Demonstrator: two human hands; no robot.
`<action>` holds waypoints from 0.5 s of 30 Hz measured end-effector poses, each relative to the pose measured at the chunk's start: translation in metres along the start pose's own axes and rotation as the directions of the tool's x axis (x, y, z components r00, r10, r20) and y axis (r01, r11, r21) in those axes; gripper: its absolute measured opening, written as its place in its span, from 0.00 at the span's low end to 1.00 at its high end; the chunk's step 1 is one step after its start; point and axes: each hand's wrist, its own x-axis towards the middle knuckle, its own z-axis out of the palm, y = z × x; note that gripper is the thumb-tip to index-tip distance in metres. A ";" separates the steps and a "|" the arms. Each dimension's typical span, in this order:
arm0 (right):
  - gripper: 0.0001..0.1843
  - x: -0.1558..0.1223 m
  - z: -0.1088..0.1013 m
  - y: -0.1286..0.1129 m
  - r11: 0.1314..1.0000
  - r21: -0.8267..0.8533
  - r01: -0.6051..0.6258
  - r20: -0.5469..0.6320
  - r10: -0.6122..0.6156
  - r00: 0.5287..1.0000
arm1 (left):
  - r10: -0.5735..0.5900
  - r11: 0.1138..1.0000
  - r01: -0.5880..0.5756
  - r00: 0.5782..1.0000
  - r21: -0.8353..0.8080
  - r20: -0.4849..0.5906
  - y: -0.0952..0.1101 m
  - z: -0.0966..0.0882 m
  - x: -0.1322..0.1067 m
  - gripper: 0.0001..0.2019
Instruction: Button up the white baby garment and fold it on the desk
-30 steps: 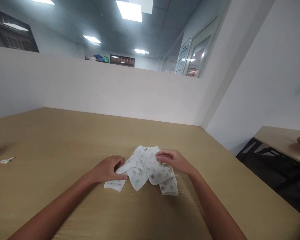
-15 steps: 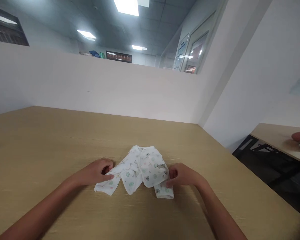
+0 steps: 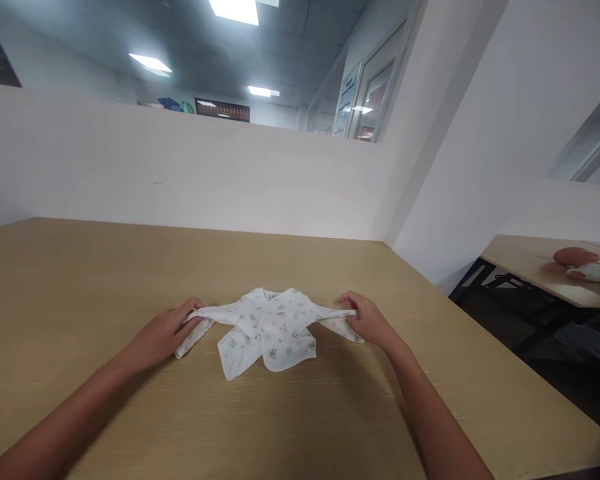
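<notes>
A small white baby shirt [image 3: 280,327] printed with little animal figures lies front up on the wooden table [image 3: 145,413]. Its collar faces the far wall, and the two front panels fan out toward me. My left hand [image 3: 173,330] pinches the sleeve on the left, whose cuff hangs down past the fingers. On the other side, my right hand [image 3: 365,320] grips the right sleeve between thumb and fingers. Both sleeves are drawn out sideways, slightly raised from the table.
A low white partition [image 3: 180,173] borders the table's far side, meeting a white pillar [image 3: 430,147] at the right. Beyond a gap, a second table [image 3: 520,260] carries a doll [image 3: 575,257] with a reddish-brown head and pale clothing.
Both hands have moved outward and away from me, pulling the sleeves from hanging downward to stretched sideways. The view has turned slightly right, showing more of the doll.
</notes>
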 end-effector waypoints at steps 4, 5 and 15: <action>0.27 -0.002 0.004 0.004 0.997 -0.053 0.052 0.110 -0.046 0.993 | 0.005 0.998 -0.008 0.999 0.056 0.048 -0.001 0.001 0.001 0.24; 0.26 -0.003 0.005 0.005 0.996 -0.073 0.041 0.136 -0.031 0.990 | 0.014 0.998 -0.017 0.999 0.067 0.049 -0.002 0.002 0.001 0.24; 0.07 0.008 0.003 0.006 0.976 -0.195 -0.097 -0.124 0.074 0.990 | -0.029 0.926 0.134 0.957 0.353 -0.288 -0.008 -0.010 0.007 0.09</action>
